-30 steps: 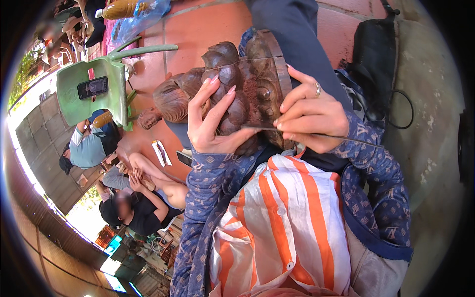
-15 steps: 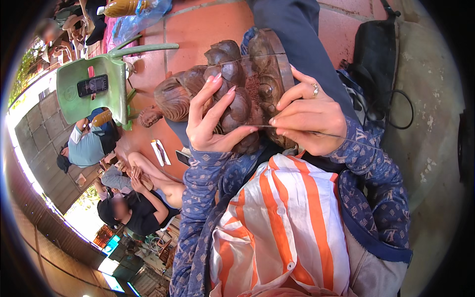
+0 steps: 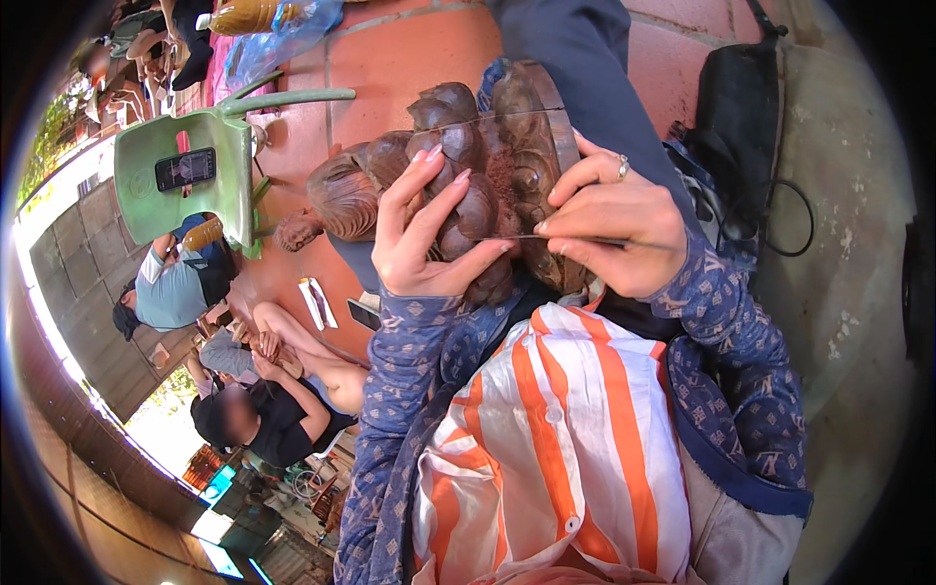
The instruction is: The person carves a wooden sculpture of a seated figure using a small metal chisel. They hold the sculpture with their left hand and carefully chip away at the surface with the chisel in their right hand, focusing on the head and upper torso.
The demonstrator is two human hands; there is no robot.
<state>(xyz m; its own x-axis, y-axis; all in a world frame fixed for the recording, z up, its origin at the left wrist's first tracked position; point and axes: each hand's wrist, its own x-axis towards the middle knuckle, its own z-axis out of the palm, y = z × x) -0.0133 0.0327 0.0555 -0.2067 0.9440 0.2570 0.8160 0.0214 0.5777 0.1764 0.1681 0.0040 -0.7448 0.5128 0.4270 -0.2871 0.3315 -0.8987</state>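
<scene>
A dark brown wood carving [image 3: 468,216] with rounded, leaf-like and bulbous shapes lies across my lap, reddish-brown wood dust in its hollows. My left hand [image 3: 429,239] grips its near left side, two fingers spread over a rounded part and the thumb beside the tip of a thin dark rod, like a needle file [image 3: 519,237]. My right hand [image 3: 624,224], with a ring on one finger, pinches that rod between thumb and fingertips. The rod lies nearly level across the carving, its tip against the wood by my left thumb. The carving's underside is hidden.
At the left, a phone [image 3: 185,170] lies on a green plastic chair [image 3: 136,200]. Another person [image 3: 283,419] sits at lower left. A black bag [image 3: 731,127] with a cable is at the right. A bottle of brown liquid [image 3: 244,18] lies on the tiled floor [image 3: 390,63].
The rod has tilted to a more level line, its tip slightly farther left and higher along my left thumb. My right hand has shifted slightly; my left hand keeps its hold on the carving.
</scene>
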